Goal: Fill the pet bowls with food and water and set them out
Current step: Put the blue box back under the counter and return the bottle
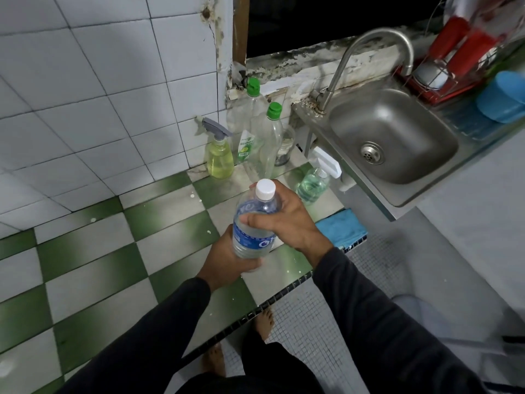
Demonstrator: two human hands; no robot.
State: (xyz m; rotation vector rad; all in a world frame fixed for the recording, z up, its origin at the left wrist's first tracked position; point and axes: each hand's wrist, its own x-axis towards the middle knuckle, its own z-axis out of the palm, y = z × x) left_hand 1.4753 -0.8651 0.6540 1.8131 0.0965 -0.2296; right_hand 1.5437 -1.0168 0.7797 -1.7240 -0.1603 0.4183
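water bottle (254, 223), white cap on, held above the checkered tabletop (93, 260): left hand (227, 260) cups its base, right hand (284, 214) grasps its shoulder just below the cap. likely risks: the thin wall buckles under the squeeze and water spurts once uncapped; the base slips. beyond the bottle stand soap bottles (264, 137); to its right, the sink (395, 137). no pet bowl in view.

Dim indoor light, soft glare on the green-checked counter (93, 268), wide-angle bending at edges, blurred right side
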